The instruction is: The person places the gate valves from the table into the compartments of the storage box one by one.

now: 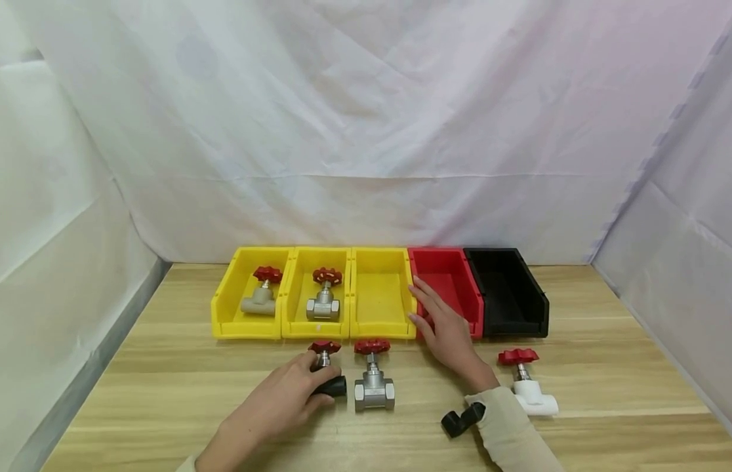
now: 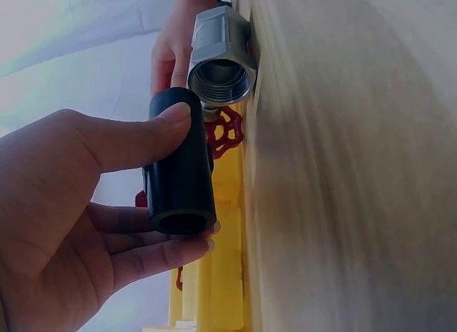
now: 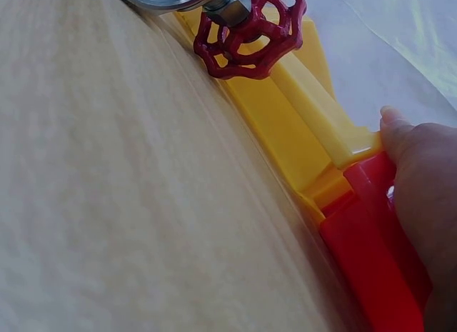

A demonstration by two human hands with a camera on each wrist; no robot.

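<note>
My left hand [image 1: 277, 400] grips a valve [image 1: 335, 387] with a black pipe body and a red handwheel. In the left wrist view the thumb presses one side of the black body [image 2: 180, 178], with fingers behind it. My right hand [image 1: 450, 333], fingers fairly straight, touches the wall between the third yellow bin [image 1: 382, 330] and the red bin [image 1: 473, 314]. Its thumb lies by the yellow rim in the right wrist view. Between the hands stands a metal valve [image 1: 374, 392] with a red handwheel [image 3: 250, 39].
The first yellow bin [image 1: 248, 330] holds a beige valve [image 1: 261, 300]; the second yellow bin [image 1: 301, 330] holds a metal valve [image 1: 323, 307]. A black bin [image 1: 513, 328] ends the row. A black elbow fitting [image 1: 454, 423] and a white valve [image 1: 534, 398] lie near the right forearm.
</note>
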